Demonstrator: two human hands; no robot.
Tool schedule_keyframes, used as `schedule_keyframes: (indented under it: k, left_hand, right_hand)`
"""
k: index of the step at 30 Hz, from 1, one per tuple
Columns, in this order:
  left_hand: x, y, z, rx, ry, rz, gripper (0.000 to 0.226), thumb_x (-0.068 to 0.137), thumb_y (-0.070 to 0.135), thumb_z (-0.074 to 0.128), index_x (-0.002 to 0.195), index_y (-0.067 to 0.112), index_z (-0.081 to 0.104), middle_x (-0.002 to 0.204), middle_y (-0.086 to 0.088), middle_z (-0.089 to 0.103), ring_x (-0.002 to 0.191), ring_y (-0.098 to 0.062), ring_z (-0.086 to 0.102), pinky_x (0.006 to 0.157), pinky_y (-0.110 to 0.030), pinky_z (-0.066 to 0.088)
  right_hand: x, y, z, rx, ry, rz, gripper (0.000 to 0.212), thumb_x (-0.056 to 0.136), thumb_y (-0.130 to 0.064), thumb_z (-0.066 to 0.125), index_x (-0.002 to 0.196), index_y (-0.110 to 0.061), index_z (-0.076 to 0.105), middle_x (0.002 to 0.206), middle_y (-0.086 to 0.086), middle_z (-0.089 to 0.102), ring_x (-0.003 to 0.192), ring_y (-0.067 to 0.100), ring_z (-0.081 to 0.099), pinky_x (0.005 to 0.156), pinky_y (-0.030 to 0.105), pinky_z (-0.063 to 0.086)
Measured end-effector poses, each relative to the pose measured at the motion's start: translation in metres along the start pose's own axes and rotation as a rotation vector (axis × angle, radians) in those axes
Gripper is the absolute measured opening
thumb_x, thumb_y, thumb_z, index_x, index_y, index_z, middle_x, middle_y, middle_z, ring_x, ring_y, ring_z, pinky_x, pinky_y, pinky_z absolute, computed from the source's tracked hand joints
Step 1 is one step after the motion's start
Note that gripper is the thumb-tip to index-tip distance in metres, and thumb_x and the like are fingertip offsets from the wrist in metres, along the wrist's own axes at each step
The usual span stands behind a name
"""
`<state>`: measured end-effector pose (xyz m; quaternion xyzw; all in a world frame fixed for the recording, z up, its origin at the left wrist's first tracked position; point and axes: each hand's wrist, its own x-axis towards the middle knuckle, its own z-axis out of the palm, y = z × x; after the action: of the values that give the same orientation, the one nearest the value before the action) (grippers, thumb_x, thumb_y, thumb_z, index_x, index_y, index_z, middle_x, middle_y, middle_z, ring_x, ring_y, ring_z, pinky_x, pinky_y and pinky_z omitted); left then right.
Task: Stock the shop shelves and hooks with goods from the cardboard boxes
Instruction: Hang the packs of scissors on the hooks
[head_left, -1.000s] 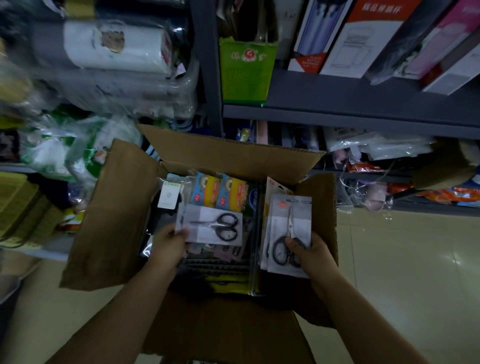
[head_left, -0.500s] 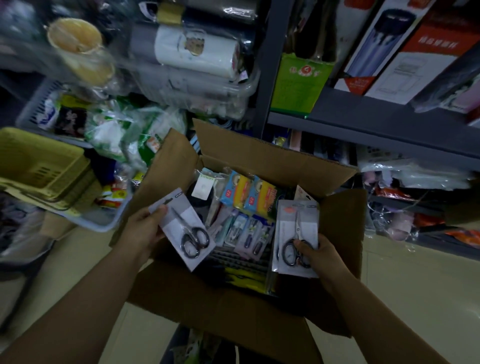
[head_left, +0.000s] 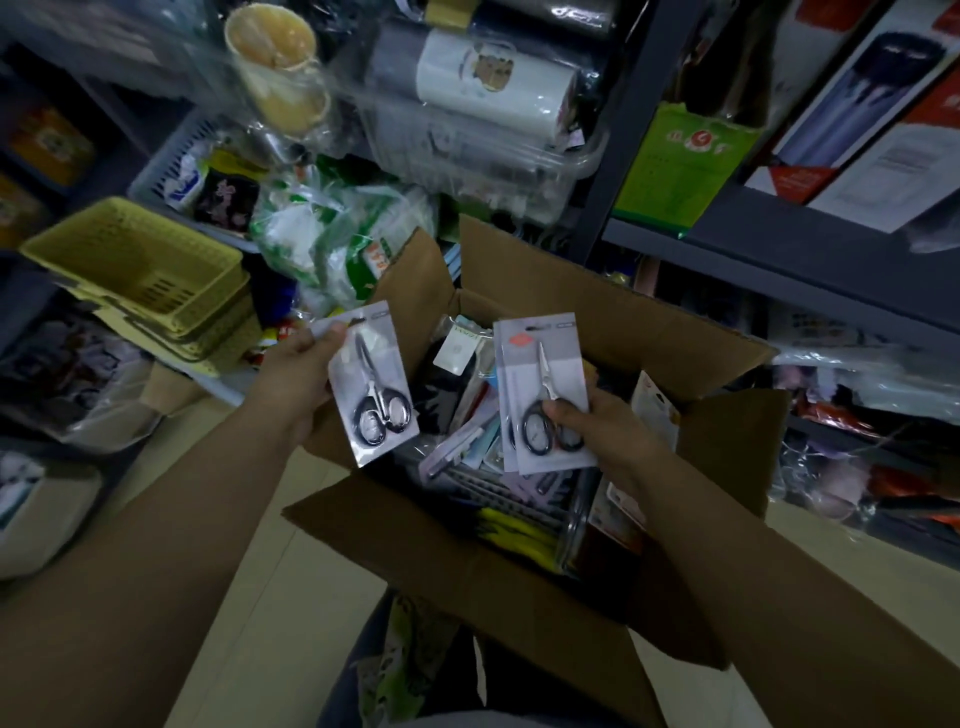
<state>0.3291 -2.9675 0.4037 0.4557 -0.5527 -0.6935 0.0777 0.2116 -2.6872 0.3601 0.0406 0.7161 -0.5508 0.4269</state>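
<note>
My left hand (head_left: 298, 376) pinches one carded scissors pack (head_left: 375, 384) by its top corner, held over the left flap of the cardboard box (head_left: 519, 561). My right hand (head_left: 605, 428) grips a second scissors pack (head_left: 545, 395) above the box's open middle, thumb on the handles.

The open cardboard box (head_left: 613, 338) stands with flaps spread, crammed with carded small goods. One carded pair of black-handled scissors (head_left: 375, 382) is held tilted over its left edge. A second card (head_left: 545, 389), seemingly fronting a small stack, stands upright above the box's middle.
</note>
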Motion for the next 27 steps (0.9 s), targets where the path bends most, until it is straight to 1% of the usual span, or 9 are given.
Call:
schedule_keyframes:
  k: [4, 7, 10, 14, 17, 19, 22, 24, 27]
  left_hand:
    - [0.001, 0.002, 0.007, -0.035, -0.038, -0.063, 0.012, 0.093, 0.026, 0.059, 0.091, 0.018, 0.068, 0.095, -0.002, 0.072, 0.085, -0.019, 0.068, 0.081, -0.037, 0.054]
    - [-0.002, 0.001, 0.018, -0.043, -0.087, -0.121, 0.012, 0.093, 0.023, 0.058, 0.089, 0.017, 0.068, 0.089, -0.002, 0.072, 0.075, -0.014, 0.069, 0.078, -0.034, 0.054]
    - [-0.009, 0.002, 0.033, -0.068, -0.119, -0.168, 0.014, 0.093, 0.023, 0.058, 0.092, 0.014, 0.068, 0.089, -0.003, 0.072, 0.081, -0.016, 0.067, 0.081, -0.036, 0.055]
    - [-0.012, 0.01, 0.044, -0.139, -0.206, -0.193, 0.023, 0.096, 0.026, 0.051, 0.1, 0.014, 0.07, 0.093, -0.002, 0.074, 0.085, -0.016, 0.068, 0.064, -0.027, 0.058]
    - [-0.019, 0.021, 0.05, -0.169, -0.252, -0.176, 0.026, 0.097, 0.028, 0.048, 0.103, 0.013, 0.068, 0.096, -0.005, 0.074, 0.084, -0.016, 0.07, 0.063, -0.027, 0.057]
    - [-0.024, 0.025, 0.051, -0.23, -0.285, -0.153, 0.028, 0.098, 0.03, 0.045, 0.102, 0.014, 0.068, 0.099, -0.006, 0.074, 0.085, -0.016, 0.071, 0.068, -0.029, 0.058]
    - [-0.037, 0.023, 0.05, -0.207, -0.423, -0.164, 0.031, 0.099, 0.031, 0.042, 0.115, 0.016, 0.065, 0.115, -0.012, 0.069, 0.106, -0.028, 0.066, 0.092, -0.045, 0.051]
    - [-0.044, 0.019, 0.051, -0.153, -0.471, -0.118, 0.032, 0.096, 0.021, 0.051, 0.127, 0.016, 0.056, 0.119, -0.012, 0.067, 0.11, -0.031, 0.063, 0.094, -0.053, 0.049]
    - [-0.044, 0.023, 0.048, -0.152, -0.496, 0.027, 0.056, 0.086, 0.003, 0.064, 0.136, 0.02, 0.047, 0.124, -0.01, 0.064, 0.112, -0.03, 0.062, 0.093, -0.053, 0.05]
  right_hand:
    - [0.006, -0.014, 0.014, 0.046, -0.124, 0.011, 0.039, 0.088, -0.024, 0.065, 0.127, -0.019, 0.057, 0.126, 0.005, 0.06, 0.117, 0.029, 0.057, 0.104, 0.046, 0.044]
    - [0.007, -0.021, 0.028, 0.086, -0.18, 0.035, 0.048, 0.086, -0.027, 0.066, 0.131, -0.017, 0.056, 0.131, 0.006, 0.059, 0.119, 0.03, 0.056, 0.104, 0.047, 0.044]
    - [0.006, -0.027, 0.04, 0.127, -0.223, 0.032, 0.054, 0.083, -0.028, 0.067, 0.134, -0.015, 0.054, 0.132, 0.004, 0.059, 0.122, 0.028, 0.054, 0.106, 0.048, 0.042]
    - [0.003, -0.034, 0.05, 0.23, -0.289, 0.063, 0.047, 0.083, -0.026, 0.065, 0.129, -0.017, 0.057, 0.13, 0.005, 0.06, 0.119, 0.027, 0.057, 0.099, 0.045, 0.048]
    - [0.0, -0.038, 0.055, 0.285, -0.322, 0.018, 0.034, 0.093, -0.019, 0.057, 0.127, -0.018, 0.058, 0.126, 0.006, 0.064, 0.113, 0.024, 0.062, 0.091, 0.039, 0.054]
    - [-0.003, -0.045, 0.057, 0.322, -0.305, -0.014, 0.028, 0.094, -0.018, 0.056, 0.122, -0.02, 0.06, 0.12, 0.003, 0.067, 0.109, 0.022, 0.065, 0.091, 0.039, 0.055]
    - [-0.003, -0.063, 0.061, 0.365, -0.278, -0.066, 0.022, 0.094, -0.017, 0.057, 0.114, -0.023, 0.063, 0.121, 0.004, 0.067, 0.109, 0.023, 0.064, 0.094, 0.044, 0.052]
    - [-0.002, -0.075, 0.065, 0.336, -0.252, -0.128, 0.024, 0.094, -0.017, 0.057, 0.117, -0.021, 0.062, 0.123, 0.007, 0.066, 0.11, 0.025, 0.064, 0.094, 0.044, 0.052]
    - [-0.003, -0.092, 0.075, 0.3, -0.239, -0.195, 0.031, 0.094, -0.017, 0.057, 0.125, -0.017, 0.058, 0.121, 0.007, 0.067, 0.109, 0.024, 0.065, 0.094, 0.043, 0.053]
